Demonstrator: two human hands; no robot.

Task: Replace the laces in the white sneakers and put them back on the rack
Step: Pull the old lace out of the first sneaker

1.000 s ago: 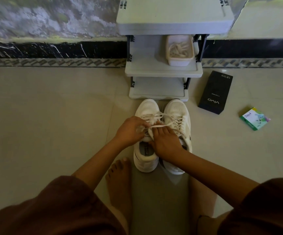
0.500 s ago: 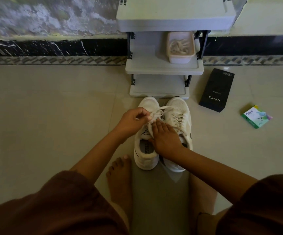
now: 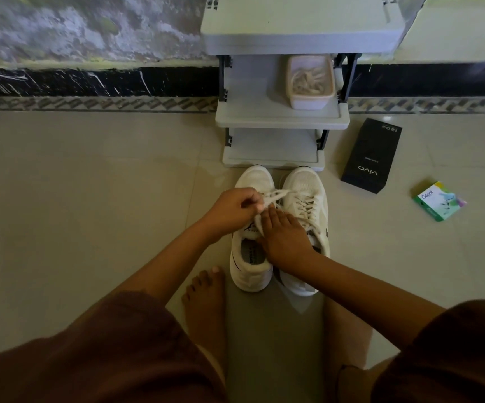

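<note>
head cam | looks steeply down, forward | floor point(image 3: 90, 213) close, own knees in frame

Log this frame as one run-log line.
stage: lacing left sneaker | left hand: pinching lace | right hand: pressing tongue | right sneaker: laced | rack: no sneakers

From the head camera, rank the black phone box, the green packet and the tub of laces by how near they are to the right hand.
From the right hand:
1. Black phone box, on the floor, right of the rack.
2. Tub of laces, on the rack's middle shelf.
3. Green packet, on the floor, far right.
</note>
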